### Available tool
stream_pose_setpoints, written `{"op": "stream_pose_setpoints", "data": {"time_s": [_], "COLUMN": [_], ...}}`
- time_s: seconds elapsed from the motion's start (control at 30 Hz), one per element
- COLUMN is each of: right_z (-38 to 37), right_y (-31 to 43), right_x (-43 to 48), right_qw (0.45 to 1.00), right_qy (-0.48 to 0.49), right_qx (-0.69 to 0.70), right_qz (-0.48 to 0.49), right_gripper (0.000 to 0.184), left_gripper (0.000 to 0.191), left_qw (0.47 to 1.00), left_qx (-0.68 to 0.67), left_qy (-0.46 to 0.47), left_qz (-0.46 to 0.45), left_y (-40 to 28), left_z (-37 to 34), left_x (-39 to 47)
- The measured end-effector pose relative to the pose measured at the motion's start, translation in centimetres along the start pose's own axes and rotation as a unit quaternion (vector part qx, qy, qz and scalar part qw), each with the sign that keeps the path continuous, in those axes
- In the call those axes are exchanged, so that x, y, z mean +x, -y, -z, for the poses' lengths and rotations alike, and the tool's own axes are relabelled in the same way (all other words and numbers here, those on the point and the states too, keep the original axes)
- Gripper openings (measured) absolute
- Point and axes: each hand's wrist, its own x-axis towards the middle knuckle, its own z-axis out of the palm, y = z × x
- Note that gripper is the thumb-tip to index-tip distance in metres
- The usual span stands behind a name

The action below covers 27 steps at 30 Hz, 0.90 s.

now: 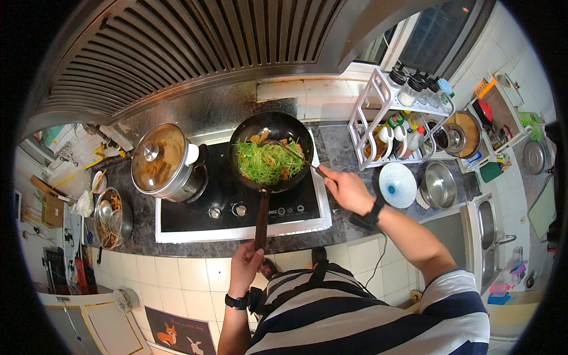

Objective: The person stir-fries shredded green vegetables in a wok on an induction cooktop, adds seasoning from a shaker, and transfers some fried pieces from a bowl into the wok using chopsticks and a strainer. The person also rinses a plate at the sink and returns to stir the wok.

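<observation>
A black wok (290,126) sits on the right side of the gas cooktop (191,224), its brown handle (262,217) pointing towards me. My left hand (246,262) grips the end of that handle. Inside the wok lies a heap of shredded green vegetables (268,162) mixed with browned pieces of food. My right hand (350,188) is closed around the handle of a metal spatula (314,167), which reaches over the wok's right rim. The spatula's head is partly buried in the greens.
Left of the wok stands a lidded steamer pot (159,162). A steel pan with food (126,217) is at the far left. On the right are a white seasoning rack (361,128), a patterned bowl (398,184) and a steel bowl (438,184). The range hood (213,84) overhangs the stove.
</observation>
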Motion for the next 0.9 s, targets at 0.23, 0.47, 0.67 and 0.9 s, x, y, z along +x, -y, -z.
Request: {"op": "stream_pose_setpoints", "data": {"time_s": [0.23,0.47,0.67,0.9], "right_z": [2.7,-5.3,-4.9,1.7], "right_y": [0.5,-2.0,0.8,4.4], "right_x": [-1.5,9.8,11.8,5.9], "right_qw": [0.999,0.983,0.975,0.949], "right_qy": [-0.013,-0.066,0.097,0.071], "right_qx": [-0.030,0.090,0.184,-0.257], "right_qz": [0.010,-0.146,-0.077,0.170], "right_gripper": [0.037,0.036,0.039,0.041], "left_gripper": [0.038,0.039,0.038,0.040], "left_qw": [1.000,1.000,1.000,1.000], "left_qx": [-0.011,-0.022,-0.012,0.017], "left_qy": [0.006,0.000,0.007,0.007], "left_qz": [0.008,0.014,-0.006,0.001], "left_y": [-0.1,0.0,0.3,0.4], "left_z": [0.1,0.1,0.2,0.4], "left_x": [0.1,0.1,0.1,0.3]}}
